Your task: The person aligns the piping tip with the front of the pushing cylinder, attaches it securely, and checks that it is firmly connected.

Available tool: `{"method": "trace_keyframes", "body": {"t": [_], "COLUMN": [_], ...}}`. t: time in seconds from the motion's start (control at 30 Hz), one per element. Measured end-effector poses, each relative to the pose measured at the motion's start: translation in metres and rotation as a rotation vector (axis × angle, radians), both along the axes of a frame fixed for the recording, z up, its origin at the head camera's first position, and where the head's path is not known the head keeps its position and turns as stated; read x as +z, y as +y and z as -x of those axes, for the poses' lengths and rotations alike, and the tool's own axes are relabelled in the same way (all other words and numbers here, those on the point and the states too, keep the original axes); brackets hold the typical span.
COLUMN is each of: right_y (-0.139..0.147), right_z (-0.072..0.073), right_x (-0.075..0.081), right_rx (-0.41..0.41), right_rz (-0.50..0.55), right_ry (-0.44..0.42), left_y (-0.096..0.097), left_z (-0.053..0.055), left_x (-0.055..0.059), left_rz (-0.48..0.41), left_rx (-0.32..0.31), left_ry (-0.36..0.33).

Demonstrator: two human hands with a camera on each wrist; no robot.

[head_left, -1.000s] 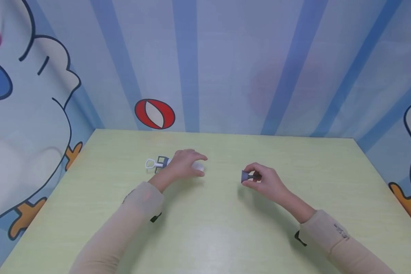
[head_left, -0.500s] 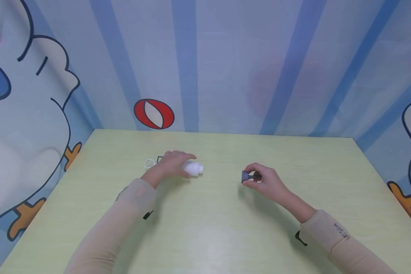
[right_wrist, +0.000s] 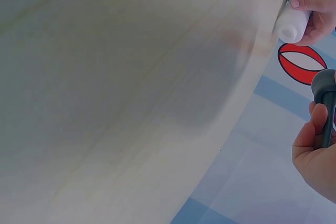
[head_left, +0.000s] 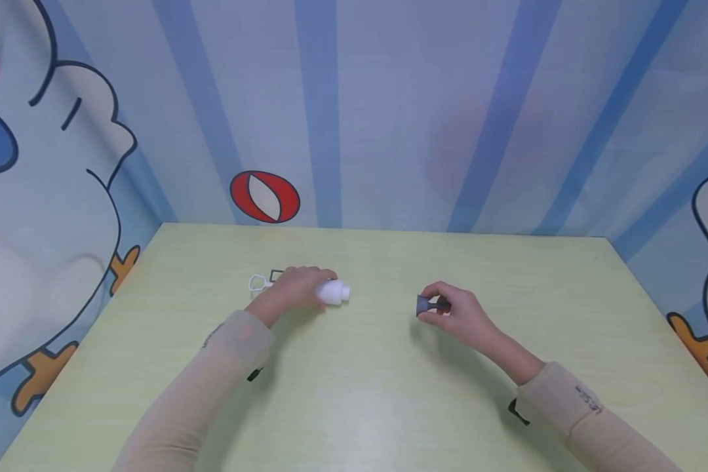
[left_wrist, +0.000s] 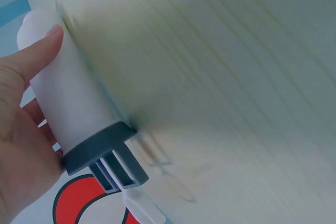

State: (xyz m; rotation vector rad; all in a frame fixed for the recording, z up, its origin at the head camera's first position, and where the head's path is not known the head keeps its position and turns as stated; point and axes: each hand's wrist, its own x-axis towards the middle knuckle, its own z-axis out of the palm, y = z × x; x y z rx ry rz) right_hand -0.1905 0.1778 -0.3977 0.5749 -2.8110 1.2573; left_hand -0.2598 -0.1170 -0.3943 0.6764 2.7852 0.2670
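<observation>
My left hand (head_left: 297, 286) grips a white plunger tube (head_left: 332, 292), which lies on its side with its narrow neck pointing right. In the left wrist view my thumb presses along the tube, and my other fingers go round behind it. A dark grey collar (left_wrist: 100, 148) with a loop handle caps its other end, and a white plunger rod (left_wrist: 142, 205) sticks out of it. Farther right, my right hand (head_left: 463, 318) pinches a dark grey flared piece (head_left: 421, 305) by its thin stem, above the table. The right wrist view shows its rounded head (right_wrist: 323, 83).
Both hands are over a pale green table (head_left: 354, 393). Behind it stands a blue striped backdrop (head_left: 389, 118) with a printed red and white ball (head_left: 265, 196). Cartoon figures cover the side walls.
My left hand has slid left along the tube, uncovering its white neck end, and its fingers have closed round the body. My right hand and the grey piece have stayed put.
</observation>
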Motion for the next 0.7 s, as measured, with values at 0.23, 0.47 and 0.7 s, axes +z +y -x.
{"method": "trace_keyframes", "body": {"t": [0.23,0.47,0.7], "right_y": [0.000,-0.001,-0.005], "right_z": [0.000,0.001,0.002], "right_x": [0.001,0.000,0.001], "right_rx": [-0.008,-0.010,-0.001], "right_rz": [-0.001,-0.003,-0.003], "right_ry": [-0.014,-0.011,0.000], "left_y": [-0.002,0.002,0.010], "left_z": [0.001,0.000,-0.005], "left_x": [-0.001,0.005,0.012], "left_rz": [-0.034,-0.066,-0.060], "left_rx": [-0.051,-0.085,-0.106], "left_ry": [0.058,0.111,0.101]}}
